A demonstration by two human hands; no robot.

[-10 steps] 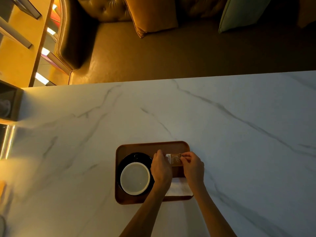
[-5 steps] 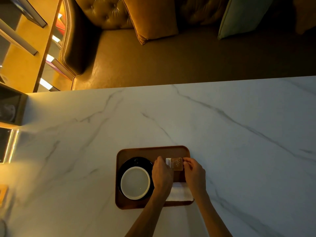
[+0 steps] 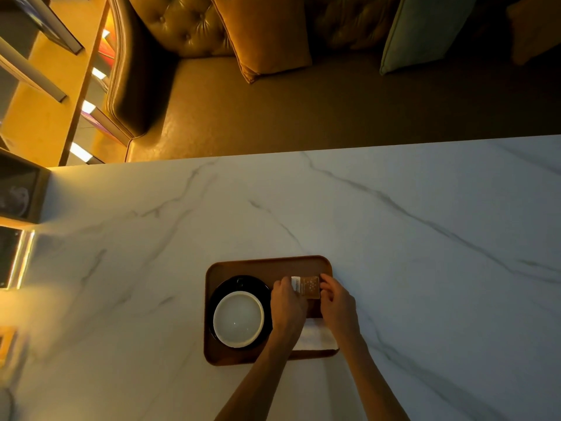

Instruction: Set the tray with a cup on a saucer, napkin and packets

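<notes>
A rounded-rectangular brown tray (image 3: 243,265), matt and wood-like with a low raised rim, is laid on a white marble-patterned worktop (image 3: 425,268) crossed by thin grey veins. On the tray's left half a round, glossy black saucer (image 3: 243,282) is set. A round white cup (image 3: 238,319) with a smooth, thick rim is stood on it, nearer the saucer's near edge. A soft-looking white folded napkin (image 3: 315,337) is laid flat in the tray's near right corner and is partly hidden by both wrists.

Over the far right part of the tray a small, flat, rectangular packet (image 3: 306,287) is held between both hands. It is brown with a pale printed pattern and a white band at its left end. That left end is pinched by the curled fingers (image 3: 283,284) of the left hand (image 3: 287,308). The right end is pinched by the curled fingers of the right hand (image 3: 338,305), so both sets of fingers are clamped on the packet's edges. Whether the packet is touching the tray floor, and whether one or several are stacked, cannot be told.

Beyond the worktop's far edge a glossy, button-tufted brown leather sofa (image 3: 182,25) is seen. An orange velvety cushion (image 3: 264,34) and a pale green cushion (image 3: 425,28) are leaned against its back.
</notes>
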